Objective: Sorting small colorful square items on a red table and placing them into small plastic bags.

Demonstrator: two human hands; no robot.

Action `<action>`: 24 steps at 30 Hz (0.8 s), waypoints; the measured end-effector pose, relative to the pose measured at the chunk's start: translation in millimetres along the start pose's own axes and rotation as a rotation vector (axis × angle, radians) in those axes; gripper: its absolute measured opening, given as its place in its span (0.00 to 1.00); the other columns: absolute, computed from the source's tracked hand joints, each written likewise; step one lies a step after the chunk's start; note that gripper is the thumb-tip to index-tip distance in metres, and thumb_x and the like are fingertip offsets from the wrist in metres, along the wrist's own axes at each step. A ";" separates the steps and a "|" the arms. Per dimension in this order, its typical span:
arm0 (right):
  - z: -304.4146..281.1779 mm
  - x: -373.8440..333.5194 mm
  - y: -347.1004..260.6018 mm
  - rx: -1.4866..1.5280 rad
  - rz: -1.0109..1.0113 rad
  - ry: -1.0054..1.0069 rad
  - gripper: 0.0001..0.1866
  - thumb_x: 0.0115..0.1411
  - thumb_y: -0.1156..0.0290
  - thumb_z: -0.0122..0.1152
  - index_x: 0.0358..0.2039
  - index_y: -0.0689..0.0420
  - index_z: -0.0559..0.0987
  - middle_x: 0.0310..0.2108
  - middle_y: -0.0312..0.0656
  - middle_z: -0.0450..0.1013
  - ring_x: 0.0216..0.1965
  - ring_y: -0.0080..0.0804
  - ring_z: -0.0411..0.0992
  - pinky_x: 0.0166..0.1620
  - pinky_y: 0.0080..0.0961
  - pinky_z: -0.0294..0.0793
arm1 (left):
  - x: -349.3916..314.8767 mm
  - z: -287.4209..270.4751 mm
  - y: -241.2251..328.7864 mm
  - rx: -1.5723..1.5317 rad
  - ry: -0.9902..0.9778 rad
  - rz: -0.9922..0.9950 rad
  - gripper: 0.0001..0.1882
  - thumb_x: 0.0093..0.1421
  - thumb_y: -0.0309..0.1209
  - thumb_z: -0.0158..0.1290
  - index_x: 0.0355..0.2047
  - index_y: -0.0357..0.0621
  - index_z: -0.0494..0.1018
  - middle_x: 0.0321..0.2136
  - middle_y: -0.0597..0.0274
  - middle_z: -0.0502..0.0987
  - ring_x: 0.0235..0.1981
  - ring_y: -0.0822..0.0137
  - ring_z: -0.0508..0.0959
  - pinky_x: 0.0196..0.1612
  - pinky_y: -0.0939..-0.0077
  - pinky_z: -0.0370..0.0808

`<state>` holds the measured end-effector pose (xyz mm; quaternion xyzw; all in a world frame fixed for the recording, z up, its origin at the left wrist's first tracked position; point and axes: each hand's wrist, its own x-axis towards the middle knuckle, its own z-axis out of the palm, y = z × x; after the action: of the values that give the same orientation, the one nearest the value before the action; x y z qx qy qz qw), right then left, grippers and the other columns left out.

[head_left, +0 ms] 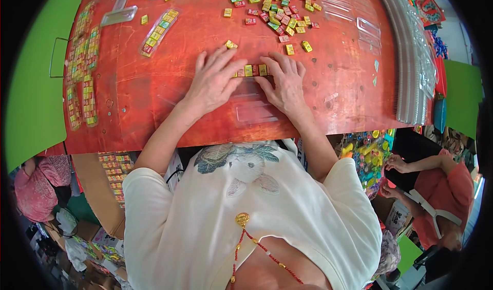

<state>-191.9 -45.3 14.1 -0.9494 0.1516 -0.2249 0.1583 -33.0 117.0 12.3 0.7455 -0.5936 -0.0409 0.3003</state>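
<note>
A short row of small yellow and red candy-sized boxes [251, 70] lies in front of me, between my two hands. My left hand [213, 82] is curled at its left end, and its fingertips partly cover the end pieces. At the other end, my right hand [285, 84] presses with thumb and fingers against the row. A single yellow box [230, 44] sits just beyond my left fingertips. Nearer to me, an unfilled clear plastic tray [257, 113] lies on the red table [179, 120]. Whatever is under the row is mostly hidden.
Loose little boxes [285, 15] are heaped at the far middle. A filled tray [159, 32] lies far left, with more filled trays [82, 59] along the left edge. Stacked clear trays [405, 59] line the right side. A co-worker [436, 187] sits at right.
</note>
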 end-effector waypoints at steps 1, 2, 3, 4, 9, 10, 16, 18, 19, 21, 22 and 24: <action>-1.3 -0.3 1.4 0.007 0.007 0.005 0.23 0.52 0.63 0.70 0.48 0.51 0.77 0.52 0.42 0.70 0.53 0.40 0.68 0.57 0.43 0.58 | -0.4 -7.3 -2.9 0.004 0.014 -0.040 0.21 0.62 0.33 0.54 0.56 0.49 0.74 0.62 0.53 0.68 0.66 0.52 0.64 0.66 0.47 0.55; -2.9 -0.6 2.0 0.009 0.004 0.003 0.23 0.52 0.63 0.70 0.48 0.51 0.77 0.52 0.42 0.70 0.53 0.40 0.68 0.57 0.43 0.58 | -2.0 -10.7 -11.3 -0.042 0.066 -0.044 0.21 0.62 0.32 0.54 0.56 0.49 0.73 0.60 0.53 0.69 0.64 0.53 0.65 0.64 0.50 0.58; -4.7 -0.8 2.7 0.000 -0.015 0.008 0.21 0.52 0.64 0.70 0.47 0.50 0.78 0.51 0.41 0.71 0.53 0.40 0.68 0.57 0.43 0.58 | -2.7 -14.2 -18.5 -0.088 0.118 -0.049 0.20 0.62 0.31 0.55 0.56 0.49 0.73 0.59 0.53 0.70 0.62 0.53 0.67 0.63 0.53 0.60; -6.1 -0.7 3.1 -0.008 -0.034 0.013 0.19 0.53 0.65 0.69 0.46 0.50 0.78 0.51 0.41 0.71 0.53 0.40 0.68 0.57 0.43 0.58 | -5.1 -16.5 -21.7 -0.083 0.162 -0.100 0.19 0.62 0.30 0.54 0.54 0.47 0.74 0.57 0.53 0.72 0.59 0.53 0.70 0.62 0.58 0.63; -7.7 1.2 -3.7 -0.029 -0.092 -0.042 0.13 0.55 0.69 0.67 0.42 0.49 0.80 0.50 0.39 0.72 0.52 0.40 0.69 0.57 0.41 0.59 | -15.6 -21.1 -35.6 -0.178 0.184 -0.190 0.17 0.63 0.29 0.53 0.52 0.45 0.75 0.55 0.52 0.73 0.57 0.52 0.72 0.61 0.57 0.65; -7.2 2.2 -4.7 -0.019 -0.095 -0.037 0.12 0.55 0.70 0.67 0.41 0.50 0.81 0.49 0.39 0.73 0.51 0.40 0.70 0.57 0.41 0.59 | -15.6 -22.2 -34.8 -0.170 0.189 -0.178 0.17 0.63 0.29 0.53 0.52 0.45 0.75 0.54 0.52 0.74 0.57 0.52 0.72 0.61 0.57 0.65; 3.3 42.7 -12.4 -0.047 -0.122 0.005 0.09 0.55 0.68 0.66 0.38 0.51 0.80 0.42 0.37 0.73 0.47 0.37 0.70 0.55 0.41 0.60 | -9.8 -19.4 -31.4 -0.143 0.186 -0.159 0.16 0.62 0.29 0.54 0.51 0.45 0.76 0.54 0.52 0.74 0.57 0.52 0.72 0.61 0.57 0.65; 13.0 61.4 -16.0 -0.083 -0.120 -0.011 0.09 0.56 0.65 0.65 0.37 0.50 0.80 0.38 0.37 0.72 0.44 0.36 0.70 0.54 0.42 0.61 | -6.8 -15.1 -28.9 -0.145 0.184 -0.151 0.16 0.62 0.29 0.54 0.51 0.46 0.76 0.54 0.52 0.73 0.57 0.52 0.72 0.61 0.57 0.65; 17.9 69.5 -17.1 -0.104 -0.140 -0.016 0.09 0.56 0.64 0.65 0.37 0.50 0.80 0.38 0.37 0.72 0.44 0.37 0.70 0.54 0.42 0.61 | -4.6 -13.9 -28.3 -0.148 0.179 -0.146 0.17 0.62 0.28 0.54 0.51 0.47 0.76 0.54 0.52 0.73 0.57 0.52 0.71 0.61 0.57 0.64; 27.9 80.8 -13.1 -0.182 -0.151 -0.042 0.10 0.57 0.61 0.65 0.37 0.50 0.81 0.36 0.38 0.73 0.42 0.37 0.72 0.52 0.44 0.64 | -2.0 -12.6 -28.6 -0.085 0.159 -0.112 0.18 0.61 0.29 0.54 0.53 0.48 0.75 0.56 0.52 0.72 0.59 0.51 0.70 0.61 0.55 0.63; 28.0 85.7 -5.6 -0.139 -0.124 -0.009 0.10 0.57 0.61 0.65 0.36 0.50 0.81 0.35 0.38 0.73 0.41 0.37 0.73 0.52 0.44 0.64 | -0.9 -11.3 -27.9 -0.022 0.143 -0.081 0.19 0.61 0.29 0.54 0.54 0.49 0.75 0.57 0.52 0.71 0.60 0.50 0.68 0.62 0.53 0.63; 20.8 89.7 10.8 -0.024 -0.089 0.058 0.09 0.58 0.61 0.65 0.35 0.50 0.81 0.33 0.37 0.74 0.40 0.37 0.74 0.51 0.43 0.65 | 6.5 -16.9 -15.7 0.096 0.077 -0.060 0.21 0.62 0.29 0.54 0.57 0.51 0.73 0.60 0.51 0.68 0.63 0.49 0.66 0.63 0.51 0.60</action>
<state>-107.8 -82.5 26.5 -0.9501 0.1166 -0.2573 0.1322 -10.6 119.6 20.3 0.7775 -0.5603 0.0070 0.2855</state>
